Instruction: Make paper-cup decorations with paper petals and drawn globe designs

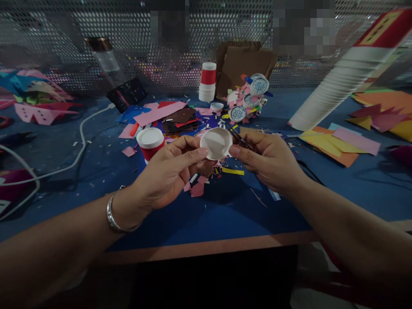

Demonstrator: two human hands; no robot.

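My left hand (172, 169) pinches a shallow white round cup base (216, 143) between thumb and fingers, held above the blue table (225, 214). My right hand (267, 159) is closed around dark scissors (240, 138), whose tips touch the right rim of the white piece. A silver bangle (113, 216) sits on my left wrist. An upturned red-and-white paper cup (150, 142) stands just left of my left hand. Pink and yellow paper scraps (206, 180) lie under the hands.
A cup stack (207, 81) and a brown paper bag (244, 64) stand at the back by a mesh wall. Finished cup-and-paper decorations (247, 98) lie beside them. A long leaning cup stack (341, 77), coloured paper sheets (341, 143), a white cable (80, 146) and more paper (161, 113) surround the hands.
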